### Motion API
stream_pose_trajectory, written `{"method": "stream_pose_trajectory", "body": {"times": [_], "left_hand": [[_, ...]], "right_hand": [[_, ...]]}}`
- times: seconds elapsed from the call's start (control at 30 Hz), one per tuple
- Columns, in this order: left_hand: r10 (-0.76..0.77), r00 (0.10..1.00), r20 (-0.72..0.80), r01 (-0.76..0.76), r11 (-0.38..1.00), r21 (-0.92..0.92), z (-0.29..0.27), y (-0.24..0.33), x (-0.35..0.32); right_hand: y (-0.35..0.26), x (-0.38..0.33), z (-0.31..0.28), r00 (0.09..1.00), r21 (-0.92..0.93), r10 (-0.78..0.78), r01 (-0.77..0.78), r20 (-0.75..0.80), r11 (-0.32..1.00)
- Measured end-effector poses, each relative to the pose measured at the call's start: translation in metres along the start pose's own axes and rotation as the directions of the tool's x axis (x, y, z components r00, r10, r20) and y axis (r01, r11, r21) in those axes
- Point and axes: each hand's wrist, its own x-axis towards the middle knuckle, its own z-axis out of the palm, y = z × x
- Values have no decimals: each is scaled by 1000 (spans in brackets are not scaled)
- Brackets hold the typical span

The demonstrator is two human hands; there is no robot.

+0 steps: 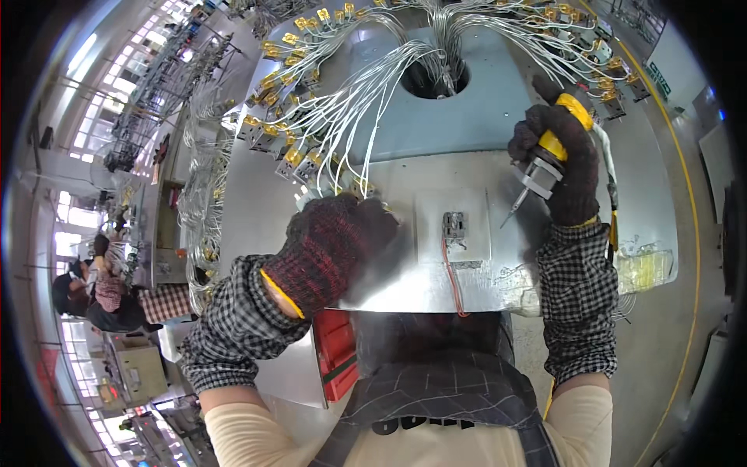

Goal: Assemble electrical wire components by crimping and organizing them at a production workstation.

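Note:
My right hand (pixel 562 148), in a dark knit glove, grips a yellow-bodied power screwdriver (pixel 554 148). Its thin metal bit (pixel 515 204) points down and left, above the metal table and apart from anything. My left hand (pixel 334 241), in a dark red and black glove, is curled over the near ends of some white wires (pixel 366 124) at the left. White connectors (pixel 308 196) stick out beside its fingers, but the glove hides what lies in its grip. Between my hands, a small socket-like metal block (pixel 454 226) with a reddish wire (pixel 451 280) sits on a square plate.
White wires rise from a round hole (pixel 436 78) in the grey panel and fan out to yellow-topped metal parts (pixel 292 61) along both sides. Clear tape (pixel 642 268) covers the table's right corner. A red bin (pixel 336 354) is below the near edge. Another person (pixel 101 292) works far left.

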Motion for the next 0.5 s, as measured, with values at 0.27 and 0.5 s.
{"method": "stream_pose_trajectory", "body": {"times": [0.27,0.5], "left_hand": [[-179,900,-397,-189,660,-727,14,4,-16],[-68,758,-649,-310,838,-449,77,30,5]], "right_hand": [[-16,7,-15,1000,106,-27,25,15,994],[-29,10,4,965,57,-259,257,38,965]]}}
